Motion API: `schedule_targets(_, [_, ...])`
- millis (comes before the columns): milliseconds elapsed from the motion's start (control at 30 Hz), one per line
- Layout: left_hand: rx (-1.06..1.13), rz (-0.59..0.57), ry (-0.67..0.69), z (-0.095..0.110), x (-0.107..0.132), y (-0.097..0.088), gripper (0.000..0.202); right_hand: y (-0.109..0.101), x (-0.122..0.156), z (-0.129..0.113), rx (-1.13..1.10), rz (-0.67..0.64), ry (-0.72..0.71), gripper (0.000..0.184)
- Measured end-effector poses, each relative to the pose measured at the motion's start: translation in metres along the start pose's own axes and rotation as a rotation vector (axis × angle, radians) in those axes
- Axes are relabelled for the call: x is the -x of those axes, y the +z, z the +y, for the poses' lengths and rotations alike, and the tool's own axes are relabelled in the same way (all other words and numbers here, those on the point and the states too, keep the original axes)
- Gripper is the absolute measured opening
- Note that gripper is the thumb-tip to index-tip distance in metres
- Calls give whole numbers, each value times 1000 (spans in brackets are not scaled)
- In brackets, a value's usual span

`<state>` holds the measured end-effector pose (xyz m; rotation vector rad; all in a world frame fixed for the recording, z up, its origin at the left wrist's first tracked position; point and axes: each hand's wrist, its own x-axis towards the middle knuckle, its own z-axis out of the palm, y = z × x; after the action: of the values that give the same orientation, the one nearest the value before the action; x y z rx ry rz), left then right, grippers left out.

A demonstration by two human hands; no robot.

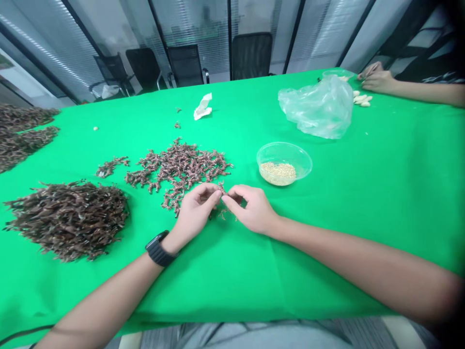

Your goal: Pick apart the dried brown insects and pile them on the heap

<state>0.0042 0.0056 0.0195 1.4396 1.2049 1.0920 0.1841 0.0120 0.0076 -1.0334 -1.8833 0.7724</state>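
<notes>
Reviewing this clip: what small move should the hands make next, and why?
Probably ease the brown sprig apart a little further, keeping it low over the green cloth. The left hand and right hand appear to pinch it between their fingertips, and small fragments lie on the cloth just below.

We note a matt green cloth (225, 281), rough dry brown sprigs (67, 220) at left, a smooth glossy clear plastic bowl (286, 151) right of them, a thin crinkled plastic bag (316, 109) far right, and crumpled white paper (202, 106) far off.
</notes>
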Motion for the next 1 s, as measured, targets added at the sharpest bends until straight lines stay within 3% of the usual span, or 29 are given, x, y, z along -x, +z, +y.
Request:
schedule_targets(233, [-361, 89, 191, -3, 3, -8, 20, 1, 2, 2, 54, -8, -37, 29])
schedule_targets(367, [-437, 96, 252, -2, 4, -8, 17, 2, 3, -1, 24, -28, -16, 28])
schedule_targets(700, [-446, 115, 308, -2, 2, -10, 12, 3, 2, -2, -307, -144, 244, 37])
schedule_targets(833, [-508, 100, 427, -1, 2, -11, 9, 3, 1, -4, -470, -209, 379, 45])
schedule_targets(1000, [-677, 60, 682, 0, 0, -14, 9, -1, -3, -8, -637, -264, 457, 49])
